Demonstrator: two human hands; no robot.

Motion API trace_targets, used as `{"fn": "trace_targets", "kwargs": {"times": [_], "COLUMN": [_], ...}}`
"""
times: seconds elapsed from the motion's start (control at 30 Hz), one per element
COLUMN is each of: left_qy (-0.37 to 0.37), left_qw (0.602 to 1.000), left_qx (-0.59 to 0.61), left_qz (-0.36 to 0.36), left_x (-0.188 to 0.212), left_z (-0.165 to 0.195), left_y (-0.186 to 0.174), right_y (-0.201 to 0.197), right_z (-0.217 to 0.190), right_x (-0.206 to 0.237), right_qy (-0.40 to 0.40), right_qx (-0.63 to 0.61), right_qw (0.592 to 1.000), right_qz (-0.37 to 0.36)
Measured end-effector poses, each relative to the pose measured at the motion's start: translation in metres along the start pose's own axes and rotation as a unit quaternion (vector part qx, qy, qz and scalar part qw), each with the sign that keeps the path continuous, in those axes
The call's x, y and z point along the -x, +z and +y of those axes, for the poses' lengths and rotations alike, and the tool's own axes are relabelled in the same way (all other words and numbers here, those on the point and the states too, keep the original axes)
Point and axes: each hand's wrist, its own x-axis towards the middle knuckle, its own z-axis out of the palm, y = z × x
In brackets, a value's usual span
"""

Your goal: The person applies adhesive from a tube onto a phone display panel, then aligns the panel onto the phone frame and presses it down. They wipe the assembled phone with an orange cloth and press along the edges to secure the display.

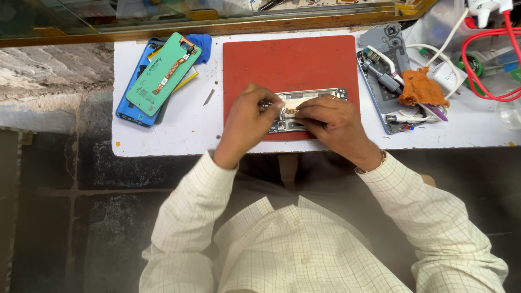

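**On the red mat: both hands at an opened phone**

On the white counter (179, 130) lies a red mat (290, 59), and near its front edge rests an opened phone (304, 100), long side toward the person, its inner frame and boards exposed. Left hand (247, 122) comes in from the phone's left end; its fingers are drawn together at that end, apparently pinching a small part or tool, though what sits between them is too small to tell. Right hand (334, 122) lies across the phone's lower right half, fingers pressed flat and close together on the body, holding it down rather than gripping around it.

Judged from its look, the phone is light, thin and stiff, but fragile inside: the ribbon cables and small boards would bend or tear under a careless touch. The safest hold appears to be by the outer frame along the long edges, or flat pressure on the solid body, as the right hand gives it; the smooth mat may let it slide if pushed sideways.

Left of the mat, well apart from the hands, a green panel (163, 73) with a copper-coloured ribbon lies tilted on a blue case (130, 111). Right of the mat sits a grey back shell (380, 40) holding small tools, with an orange cloth (420, 87) on it. White cables and a red cable (483, 59) loop at the far right corner.
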Motion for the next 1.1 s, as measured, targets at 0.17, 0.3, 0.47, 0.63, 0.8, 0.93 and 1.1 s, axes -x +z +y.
{"fn": "trace_targets", "kwargs": {"times": [0.17,0.3,0.47,0.63,0.8,0.93,1.1], "left_qy": [0.115,0.133,0.173,0.18,0.182,0.192,0.215], "left_qw": [0.978,0.972,0.959,0.957,0.954,0.946,0.929], "left_qx": [-0.08,-0.119,-0.158,-0.171,-0.193,-0.229,-0.277], "left_qz": [0.155,0.153,0.161,0.153,0.138,0.128,0.119], "left_x": [0.046,0.064,0.06,0.059,0.061,0.06,0.062], "left_z": [-0.006,-0.009,-0.016,-0.019,-0.019,-0.02,-0.019], "left_y": [0.002,0.008,0.019,0.026,0.028,0.029,0.029], "right_y": [-0.005,-0.004,-0.002,-0.001,-0.001,-0.001,-0.002], "right_z": [0.002,-0.001,0.002,0.003,0.001,0.002,0.001], "right_x": [-0.005,-0.004,-0.004,-0.005,-0.004,-0.005,-0.004], "right_qy": [-0.039,-0.042,-0.06,-0.073,-0.081,-0.08,-0.079], "right_qx": [0.046,0.04,0.054,0.047,0.055,0.059,0.064], "right_qw": [0.998,0.998,0.996,0.995,0.994,0.994,0.993], "right_qz": [-0.026,-0.038,-0.047,-0.049,-0.049,-0.054,-0.062]}}
